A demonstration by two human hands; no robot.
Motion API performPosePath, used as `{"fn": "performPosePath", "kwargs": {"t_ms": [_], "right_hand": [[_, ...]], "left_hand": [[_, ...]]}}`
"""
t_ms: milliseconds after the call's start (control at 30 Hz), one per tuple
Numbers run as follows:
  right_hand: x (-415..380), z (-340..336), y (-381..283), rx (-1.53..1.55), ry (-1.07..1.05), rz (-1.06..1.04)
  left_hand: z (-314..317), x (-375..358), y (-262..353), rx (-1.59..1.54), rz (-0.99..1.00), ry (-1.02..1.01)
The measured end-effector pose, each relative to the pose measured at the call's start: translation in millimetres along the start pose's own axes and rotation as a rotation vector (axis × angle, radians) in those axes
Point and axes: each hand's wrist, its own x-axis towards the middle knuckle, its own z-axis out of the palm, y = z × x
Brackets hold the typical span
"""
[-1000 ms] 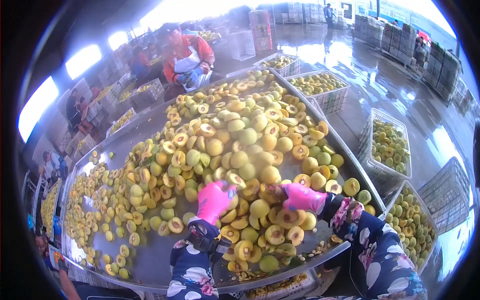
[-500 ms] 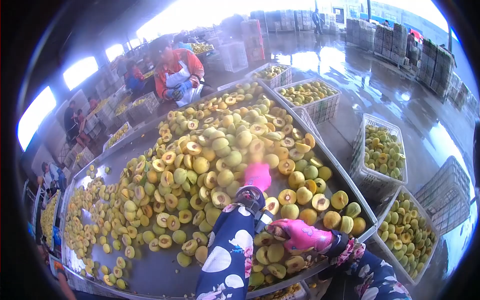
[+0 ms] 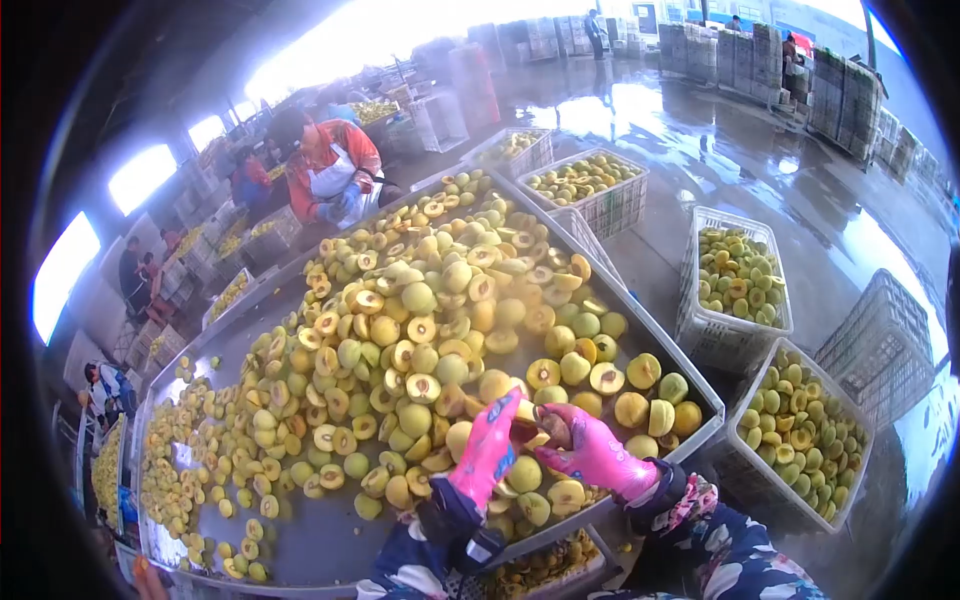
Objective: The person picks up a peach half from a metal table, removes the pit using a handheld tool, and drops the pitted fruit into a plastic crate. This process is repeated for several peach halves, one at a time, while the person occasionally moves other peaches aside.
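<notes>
Pink-gloved, my left hand and right hand sit close together by the near edge of the bench, fingers narrowly bent at a fruit; which grips, I can't tell.

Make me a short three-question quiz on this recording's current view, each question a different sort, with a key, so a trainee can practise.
1. True or false: the left hand and right hand are close together among the fruit.
2. The nearby worker in orange wears an apron that is: A) black B) white C) green.
3. Fill in: much of the fruit on the metal table is cut into ____.

Key: 1. True. 2. B. 3. Halves.
</notes>
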Motion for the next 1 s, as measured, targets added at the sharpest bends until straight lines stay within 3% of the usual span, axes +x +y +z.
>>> {"fn": "performPosePath", "kwargs": {"t_ms": [100,200,333,600,700,800,833,933,1000], "right_hand": [[-21.3,-2.3,-11.9,0.277,0.033,0.177],[-40.8,-9.5,-29.4,0.417,-0.030,0.296],[-66.4,-6.6,-38.5,0.538,-0.062,0.406],[-94.7,-0.7,-44.2,0.691,-0.111,0.479],[-101.5,4.7,-40.6,0.729,-0.081,0.522],[-106.3,10.8,-36.7,0.808,-0.031,0.558],[-107.5,13.0,-36.6,0.840,-0.018,0.567],[-114.0,24.8,-45.2,0.890,0.009,0.596],[-116.9,27.9,-42.7,0.895,-0.016,0.558]], "left_hand": [[-9.2,-28.6,-30.4,-0.252,-0.040,-0.312],[2.9,-79.6,-20.8,-0.012,-0.095,-0.252],[-4.5,-101.9,-46.2,0.028,-0.090,-0.256],[-2.5,-135.7,-64.1,-0.132,-0.147,-0.208],[-4.3,-141.9,-71.6,-0.132,-0.104,-0.199],[6.8,-150.6,-86.1,-0.161,0.102,-0.068],[6.7,-155.4,-86.1,-0.013,0.159,-0.056],[5.9,-147.5,-97.3,-0.152,0.370,-0.083],[4.0,-154.6,-90.6,-0.154,0.326,-0.151]]}}
